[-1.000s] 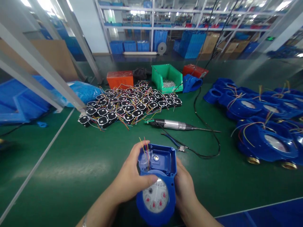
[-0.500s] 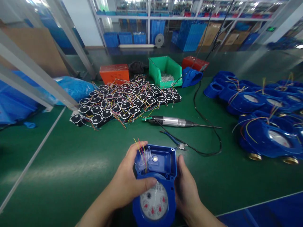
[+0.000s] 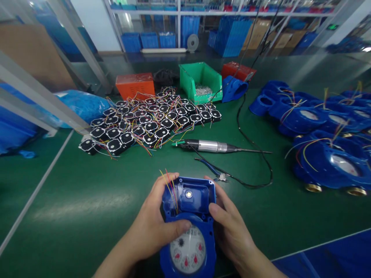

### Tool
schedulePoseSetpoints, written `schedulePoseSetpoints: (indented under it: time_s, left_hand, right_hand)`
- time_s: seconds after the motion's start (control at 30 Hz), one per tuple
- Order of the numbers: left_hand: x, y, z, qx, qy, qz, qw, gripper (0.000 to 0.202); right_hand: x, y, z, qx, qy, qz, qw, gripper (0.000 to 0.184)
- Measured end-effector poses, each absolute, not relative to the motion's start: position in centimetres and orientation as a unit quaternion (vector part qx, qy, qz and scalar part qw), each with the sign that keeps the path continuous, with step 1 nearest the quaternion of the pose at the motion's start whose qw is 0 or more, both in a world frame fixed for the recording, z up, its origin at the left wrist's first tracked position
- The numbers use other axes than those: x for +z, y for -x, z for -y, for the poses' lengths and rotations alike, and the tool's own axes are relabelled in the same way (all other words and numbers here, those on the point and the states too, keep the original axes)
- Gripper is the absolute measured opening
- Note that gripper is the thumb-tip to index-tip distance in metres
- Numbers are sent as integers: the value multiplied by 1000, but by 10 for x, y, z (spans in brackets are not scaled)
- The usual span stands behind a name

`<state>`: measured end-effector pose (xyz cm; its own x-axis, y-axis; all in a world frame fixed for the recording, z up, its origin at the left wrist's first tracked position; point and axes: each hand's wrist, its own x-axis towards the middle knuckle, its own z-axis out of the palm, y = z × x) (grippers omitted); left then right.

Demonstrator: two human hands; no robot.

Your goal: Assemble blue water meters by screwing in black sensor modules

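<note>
A blue water meter is held between both hands at the bottom centre, its white dial with small red pointers facing up. Its open rectangular compartment points away from me, and thin red and yellow wires stick up from its left side. My left hand is closed on the left side, the thumb lying over the top of the dial. My right hand grips the right side, with thumb on the compartment's edge and fingers behind the far corner. The meter's underside is hidden.
Many black wired modules lie heaped at back left. An electric screwdriver and blue-handled cutters with a black cable lie ahead. A green bin of small metal parts stands behind, beside orange boxes. More blue meters stand right.
My right hand has gone from resting flat beside the meter to gripping it, thumb on the compartment edge. The left hand keeps its hold. The view has shifted slightly.
</note>
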<state>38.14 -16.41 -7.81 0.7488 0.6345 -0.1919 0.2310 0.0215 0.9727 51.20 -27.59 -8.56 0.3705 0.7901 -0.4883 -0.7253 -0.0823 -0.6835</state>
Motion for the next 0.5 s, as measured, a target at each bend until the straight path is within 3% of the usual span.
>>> schedulePoseSetpoints:
  time_s: [0.5]
  left_hand:
    - [-79,-380,163,148,-689,-322,633,78]
  right_hand:
    - [-85,-507,273,565,453,43,688,79]
